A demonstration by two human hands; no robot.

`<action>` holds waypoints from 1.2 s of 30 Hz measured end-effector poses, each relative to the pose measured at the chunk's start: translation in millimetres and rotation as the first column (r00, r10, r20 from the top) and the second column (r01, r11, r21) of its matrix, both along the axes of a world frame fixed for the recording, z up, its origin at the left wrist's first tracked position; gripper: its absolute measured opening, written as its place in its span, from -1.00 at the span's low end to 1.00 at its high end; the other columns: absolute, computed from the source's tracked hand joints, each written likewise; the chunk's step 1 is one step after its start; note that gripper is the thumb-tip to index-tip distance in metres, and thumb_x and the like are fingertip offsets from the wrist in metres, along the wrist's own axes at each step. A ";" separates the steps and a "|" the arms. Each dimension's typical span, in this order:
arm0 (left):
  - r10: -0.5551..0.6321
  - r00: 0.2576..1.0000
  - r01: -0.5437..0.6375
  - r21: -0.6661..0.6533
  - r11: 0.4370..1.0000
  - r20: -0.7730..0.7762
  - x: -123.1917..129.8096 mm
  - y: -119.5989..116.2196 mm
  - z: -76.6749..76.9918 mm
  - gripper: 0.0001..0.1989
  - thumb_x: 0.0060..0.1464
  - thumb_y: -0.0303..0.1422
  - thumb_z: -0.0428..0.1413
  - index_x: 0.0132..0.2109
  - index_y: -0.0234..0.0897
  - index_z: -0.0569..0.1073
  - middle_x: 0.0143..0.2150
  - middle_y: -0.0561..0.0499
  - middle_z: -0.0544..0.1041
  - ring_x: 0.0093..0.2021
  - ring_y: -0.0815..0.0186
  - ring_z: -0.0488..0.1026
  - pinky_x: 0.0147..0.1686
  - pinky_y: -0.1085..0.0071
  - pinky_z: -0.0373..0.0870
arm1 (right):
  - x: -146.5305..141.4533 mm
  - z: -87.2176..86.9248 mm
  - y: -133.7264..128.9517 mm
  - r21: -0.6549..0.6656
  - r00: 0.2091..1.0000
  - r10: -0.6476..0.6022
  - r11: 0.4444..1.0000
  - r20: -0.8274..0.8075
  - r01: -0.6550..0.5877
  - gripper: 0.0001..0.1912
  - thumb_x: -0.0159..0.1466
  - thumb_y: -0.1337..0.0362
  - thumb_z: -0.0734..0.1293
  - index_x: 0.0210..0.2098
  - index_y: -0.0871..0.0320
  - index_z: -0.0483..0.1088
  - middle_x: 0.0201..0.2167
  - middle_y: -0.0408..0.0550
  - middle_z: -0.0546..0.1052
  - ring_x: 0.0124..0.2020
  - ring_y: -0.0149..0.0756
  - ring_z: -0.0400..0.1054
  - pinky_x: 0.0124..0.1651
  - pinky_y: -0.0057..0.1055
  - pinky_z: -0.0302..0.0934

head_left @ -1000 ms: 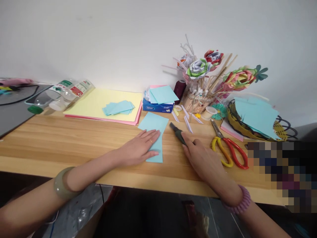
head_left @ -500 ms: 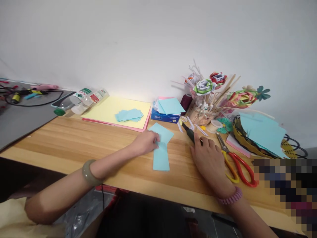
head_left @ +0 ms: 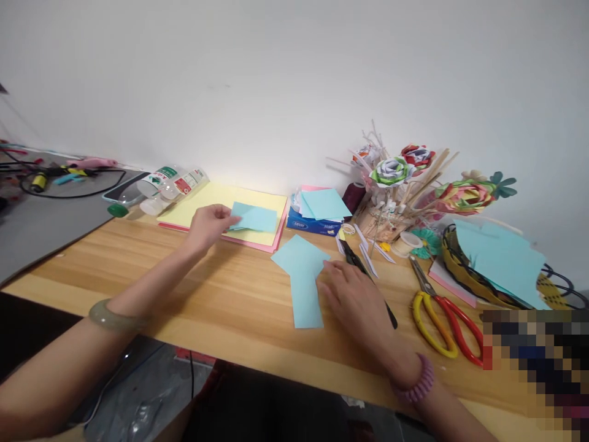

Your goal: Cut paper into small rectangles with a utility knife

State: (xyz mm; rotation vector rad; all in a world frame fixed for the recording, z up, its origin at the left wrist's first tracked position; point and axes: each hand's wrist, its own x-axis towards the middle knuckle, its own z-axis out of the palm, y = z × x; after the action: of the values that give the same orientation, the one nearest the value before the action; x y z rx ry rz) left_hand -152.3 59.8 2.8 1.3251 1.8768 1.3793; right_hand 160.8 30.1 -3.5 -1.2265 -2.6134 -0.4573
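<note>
My left hand [head_left: 211, 226] pinches the left edge of a small stack of blue paper pieces [head_left: 255, 218], which lies over the yellow sheet [head_left: 193, 205]. On the wooden table, two blue papers [head_left: 306, 298] overlap, one squarish and turned, the other a long strip toward the front edge. Beside their right edge is my right hand [head_left: 352, 294], its fingers bent and apart with nothing seen in them. A dark cutter [head_left: 354, 258] lies partly hidden behind the right hand. Scissors [head_left: 430, 294] with red and yellow handles rest further right.
A blue tissue box [head_left: 313, 224] topped with papers stands at the back. Paper flowers in a wooden holder [head_left: 377, 224] and a yellow basket [head_left: 473, 276] with blue sheets are on the right. Plastic bottles [head_left: 170, 187] lie at the left.
My left hand has left the middle papers and moved left to the small blue stack, now pinched. My right hand has moved off the dark cutter toward the middle papers.
</note>
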 end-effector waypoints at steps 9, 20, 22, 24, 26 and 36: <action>0.181 0.964 -0.175 0.050 0.983 -0.195 -7.3 2.9 -4.2 -0.57 -0.07 -0.32 0.15 0.00 -0.29 0.36 0.04 -0.18 0.39 0.03 0.09 0.33 0.00 0.19 0.23 | -28.1 -12.3 -15.9 -0.056 0.994 0.097 0.993 -0.050 -0.100 -0.64 0.19 0.15 0.33 -0.09 0.24 0.40 -0.14 0.12 0.47 -0.13 -0.10 0.35 -0.15 -0.20 0.31; -0.676 0.709 0.704 -0.148 0.695 0.200 96.6 -56.1 4.5 -0.65 0.02 -0.17 0.09 -0.11 -0.28 0.49 -0.33 -0.01 0.54 -0.45 0.35 0.41 -0.45 0.44 0.34 | -28.7 3.8 -22.4 0.094 0.930 0.316 0.948 -0.188 -0.303 -0.69 0.32 0.39 0.10 -0.01 0.17 0.35 -0.08 0.13 0.44 -0.24 -0.25 0.41 -0.31 -0.33 0.36; -0.666 0.716 0.695 -0.124 0.709 0.208 93.2 -52.6 7.0 -0.74 -0.03 -0.25 0.12 -0.18 -0.27 0.52 -0.42 0.05 0.52 -0.49 0.38 0.39 -0.48 0.48 0.31 | -27.9 5.6 -21.0 0.042 0.919 0.297 0.954 -0.260 -0.296 -0.65 0.34 0.36 0.08 0.09 0.16 0.26 -0.06 0.14 0.43 -0.25 -0.29 0.43 -0.31 -0.36 0.37; -0.611 0.770 0.635 -0.121 0.763 0.183 82.6 -45.3 9.9 -0.77 -0.07 -0.32 0.14 -0.22 -0.27 0.53 -0.48 0.08 0.49 -0.51 0.39 0.39 -0.49 0.49 0.30 | -26.7 3.5 -17.2 -0.019 0.912 0.225 0.969 -0.343 -0.246 -0.57 0.35 0.26 0.10 0.19 0.16 0.12 0.01 0.18 0.38 -0.20 -0.27 0.43 -0.25 -0.32 0.39; -0.524 0.835 0.546 -0.134 0.827 0.165 66.9 -34.8 13.4 -0.77 -0.04 -0.31 0.12 -0.22 -0.30 0.52 -0.55 0.08 0.47 -0.57 0.40 0.38 -0.53 0.49 0.31 | -25.7 -1.8 -12.0 -0.075 0.924 0.146 0.980 -0.355 -0.184 -0.49 0.33 0.20 0.14 0.23 0.20 0.04 0.09 0.23 0.32 -0.03 -0.17 0.37 -0.09 -0.22 0.36; -0.072 0.912 0.105 0.058 0.993 -0.404 0.3 4.5 14.9 -0.52 0.18 -0.18 -0.07 0.11 -0.43 0.34 0.05 -0.15 0.36 0.14 0.01 0.22 0.04 0.11 0.23 | -13.8 -17.4 -11.6 -0.064 0.965 0.260 0.963 -0.018 -0.261 -0.61 0.29 0.23 0.22 0.01 0.37 0.35 0.03 0.22 0.43 0.03 -0.09 0.34 0.05 -0.15 0.28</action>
State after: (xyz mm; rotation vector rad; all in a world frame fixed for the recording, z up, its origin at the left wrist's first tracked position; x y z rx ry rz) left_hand -152.1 64.3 17.7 1.8249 1.9995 1.2126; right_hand 147.1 18.5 -20.9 -0.8791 -2.7481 -0.3174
